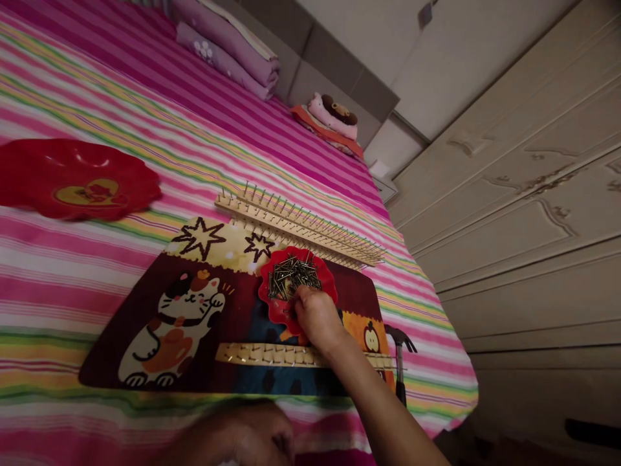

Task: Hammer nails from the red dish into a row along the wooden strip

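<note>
My right hand (pixel 315 316) reaches into a small red dish (pixel 276 304) filled with several thin nails (pixel 292 274), its fingertips pinched together among them. The dish rests on a dark cat-patterned mat (pixel 194 323). Just in front of the dish lies a wooden strip (pixel 262 354) with nails in it. Beyond the dish lie two more wooden strips (pixel 301 226) studded with upright nails. My left hand (pixel 242 437) is a dark blur at the bottom edge, fingers unclear.
A hammer (pixel 400 359) lies at the mat's right edge. A larger red plate (pixel 72 178) sits far left on the striped bedspread (pixel 97 272). Folded purple bedding (pixel 228 45) and a plush toy (pixel 334 116) lie at the bed's head. A cream cabinet (pixel 524 213) stands right.
</note>
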Motion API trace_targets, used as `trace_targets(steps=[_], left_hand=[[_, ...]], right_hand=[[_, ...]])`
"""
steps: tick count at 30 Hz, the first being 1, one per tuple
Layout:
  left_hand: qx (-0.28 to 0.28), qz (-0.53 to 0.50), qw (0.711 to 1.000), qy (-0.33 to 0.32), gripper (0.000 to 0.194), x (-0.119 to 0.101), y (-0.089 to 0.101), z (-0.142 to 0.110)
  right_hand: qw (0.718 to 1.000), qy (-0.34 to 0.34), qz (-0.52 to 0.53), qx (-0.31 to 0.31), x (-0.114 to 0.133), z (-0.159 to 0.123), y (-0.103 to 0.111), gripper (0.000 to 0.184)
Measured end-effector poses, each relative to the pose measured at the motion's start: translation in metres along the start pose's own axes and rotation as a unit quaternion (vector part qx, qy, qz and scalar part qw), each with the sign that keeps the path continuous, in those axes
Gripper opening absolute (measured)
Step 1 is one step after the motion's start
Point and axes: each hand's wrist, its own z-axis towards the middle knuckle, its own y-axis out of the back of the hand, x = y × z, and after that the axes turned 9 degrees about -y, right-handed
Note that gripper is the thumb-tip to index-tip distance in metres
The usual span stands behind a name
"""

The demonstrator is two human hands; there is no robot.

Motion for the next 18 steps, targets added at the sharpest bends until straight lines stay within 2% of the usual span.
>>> trace_targets(steps=[6,10,14,16,18], left_hand=[[-0.002,-0.016,1.000,-0.020,0.010,0.001,-0.002,-0.001],[-0.008,-0.012,1.000,-0.026,0.003,0.004,-0.003,-0.002],[-0.005,-0.011,0.999,-0.030,0.003,0.007,-0.002,-0.001],[-0.003,-0.027,0.999,-0.034,0.005,0.009,-0.001,-0.002],[0.000,-0.051,0.997,-0.054,0.010,0.008,-0.003,-0.008]], right_hand=[[0.999,-0.032,-0.005,0.026,0.009,0.003,0.006,0.022],[0.997,-0.038,0.042,0.046,0.014,0.003,0.009,0.017],[0.985,-0.066,0.154,0.046,0.011,0.003,0.008,0.014],[0.966,-0.089,0.238,0.049,0.005,0.003,0.009,0.016],[0.935,-0.112,0.330,0.066,-0.005,0.002,0.015,0.015]])
